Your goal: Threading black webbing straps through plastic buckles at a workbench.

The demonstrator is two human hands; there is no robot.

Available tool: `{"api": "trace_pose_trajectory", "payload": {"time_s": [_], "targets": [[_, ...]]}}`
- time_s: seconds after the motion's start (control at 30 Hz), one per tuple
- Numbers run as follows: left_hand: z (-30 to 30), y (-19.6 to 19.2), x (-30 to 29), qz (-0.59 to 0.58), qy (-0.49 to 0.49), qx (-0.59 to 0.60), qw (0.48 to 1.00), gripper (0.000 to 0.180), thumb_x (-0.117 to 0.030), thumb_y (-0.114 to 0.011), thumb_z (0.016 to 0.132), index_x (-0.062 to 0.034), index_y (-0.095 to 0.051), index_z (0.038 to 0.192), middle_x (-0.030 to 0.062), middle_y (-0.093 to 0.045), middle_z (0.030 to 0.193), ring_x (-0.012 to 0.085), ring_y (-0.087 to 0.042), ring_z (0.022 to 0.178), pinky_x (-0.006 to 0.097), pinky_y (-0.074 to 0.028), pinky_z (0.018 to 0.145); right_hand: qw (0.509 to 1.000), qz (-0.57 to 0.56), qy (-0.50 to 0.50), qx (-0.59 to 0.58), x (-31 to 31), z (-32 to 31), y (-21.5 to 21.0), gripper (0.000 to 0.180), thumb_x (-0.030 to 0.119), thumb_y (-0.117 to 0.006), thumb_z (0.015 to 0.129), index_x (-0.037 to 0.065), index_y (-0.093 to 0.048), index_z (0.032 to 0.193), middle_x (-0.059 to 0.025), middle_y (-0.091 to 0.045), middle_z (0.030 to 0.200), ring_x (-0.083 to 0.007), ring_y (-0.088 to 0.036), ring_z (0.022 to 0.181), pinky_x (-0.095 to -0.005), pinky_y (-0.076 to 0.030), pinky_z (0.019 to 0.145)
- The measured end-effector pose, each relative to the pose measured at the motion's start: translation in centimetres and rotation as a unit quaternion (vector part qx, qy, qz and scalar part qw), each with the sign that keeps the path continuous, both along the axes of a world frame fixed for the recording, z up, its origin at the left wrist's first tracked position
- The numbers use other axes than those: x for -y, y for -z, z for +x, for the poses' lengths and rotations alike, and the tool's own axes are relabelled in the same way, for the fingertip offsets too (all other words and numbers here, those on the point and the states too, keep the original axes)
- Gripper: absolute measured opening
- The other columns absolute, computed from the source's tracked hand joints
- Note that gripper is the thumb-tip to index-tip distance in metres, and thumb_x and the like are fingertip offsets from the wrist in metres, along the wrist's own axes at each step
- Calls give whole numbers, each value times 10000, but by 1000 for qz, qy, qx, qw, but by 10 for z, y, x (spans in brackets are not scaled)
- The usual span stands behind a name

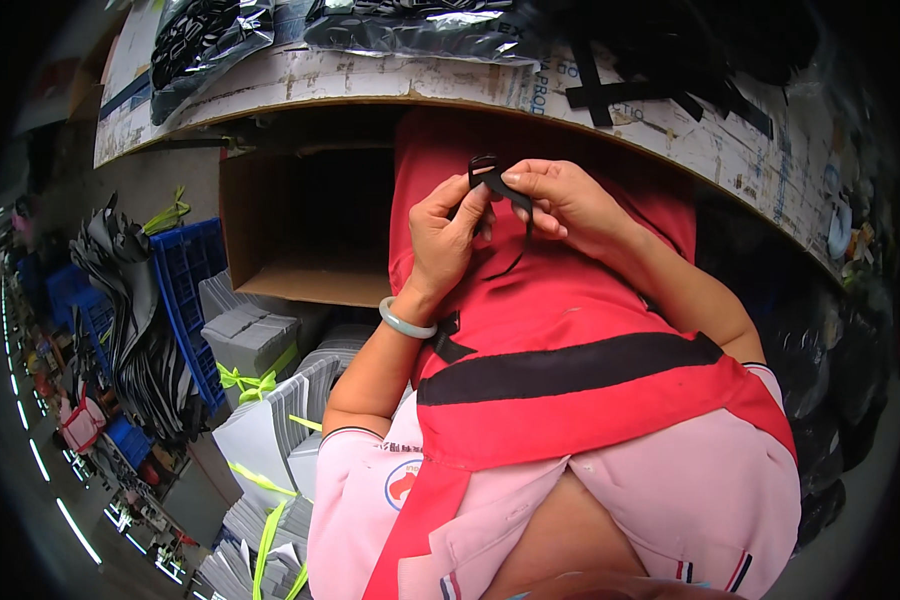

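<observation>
My left hand (446,232) and my right hand (576,208) are raised close together over the lap of a red apron (590,300). Between them is a black strap (500,184) with a black slotted buckle (483,163) at its upper end. The left thumb and fingers pinch the strap just below the buckle. My right thumb and forefinger grip it a little to the right, and a loose end hangs down in front of the apron. A pale bangle (407,319) circles my left wrist.
Across the far side runs a worn worktable (430,82) bearing clear bags of black parts (210,45) and loose black straps (620,95). Under it stands a cardboard box (305,278). Grey sheet bundles (253,335) tied with yellow-green strips and a blue crate (188,300) are at left.
</observation>
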State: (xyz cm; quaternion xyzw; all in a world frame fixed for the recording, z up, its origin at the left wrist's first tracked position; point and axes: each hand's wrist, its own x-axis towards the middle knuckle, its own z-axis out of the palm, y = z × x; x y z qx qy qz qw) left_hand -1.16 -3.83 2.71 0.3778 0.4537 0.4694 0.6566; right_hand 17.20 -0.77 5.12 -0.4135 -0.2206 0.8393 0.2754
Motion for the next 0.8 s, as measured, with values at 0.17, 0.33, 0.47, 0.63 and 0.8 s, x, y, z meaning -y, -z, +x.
{"api": "trace_pose_trajectory", "payload": {"time_s": [0.17, 0.33, 0.47, 0.63, 0.8], "targets": [[2, 6, -1, 174, -9, -174, 969, 137, -27, -630, 920, 22, -684, 1035, 20, -612, 778, 67, -546, 621, 215, -423, 530, 995, -29, 67, -67, -3, -3, -5, 147, 207, -574, 977, 70, -572, 926, -12, -599, 705, 3, -406, 413, -130, -282, 384], [1, 1, -1, 103, -9, -131, 986, 133, -2, -636, 905, 26, -678, 1029, 35, -613, 776, 74, -547, 632, 227, -434, 545, 999, -13, 30, -34, 2, -3, -5, 135, 193, -574, 978, 64, -577, 938, -10, -601, 713, 0, -423, 423, -134, -285, 385], [0, 8, -4, 232, -16, -219, 948, 158, 17, -648, 874, 21, -672, 1030, 97, -644, 826, 180, -625, 685, 272, -488, 586, 997, -8, 66, -43, 4, -6, -4, 157, 209, -589, 973, 52, -582, 973, -13, -606, 717, -2, -445, 434, -137, -307, 392], [-15, 18, -14, 367, 28, -372, 852, 253, 69, -638, 809, -8, -656, 1049, 145, -651, 906, 323, -652, 778, 366, -535, 657, 997, 33, 69, -6, 2, -9, 2, 234, 245, -618, 960, 20, -592, 1015, -38, -618, 753, -47, -532, 514, -171, -402, 444], [-23, 2, -18, 192, 48, -252, 947, 265, -10, -647, 872, -9, -669, 1137, 72, -682, 867, 118, -593, 638, 248, -466, 548, 989, 123, 20, 82, 1, -4, 7, 278, 216, -650, 938, -2, -592, 1101, -48, -641, 802, -82, -613, 603, -205, -505, 519]]}}
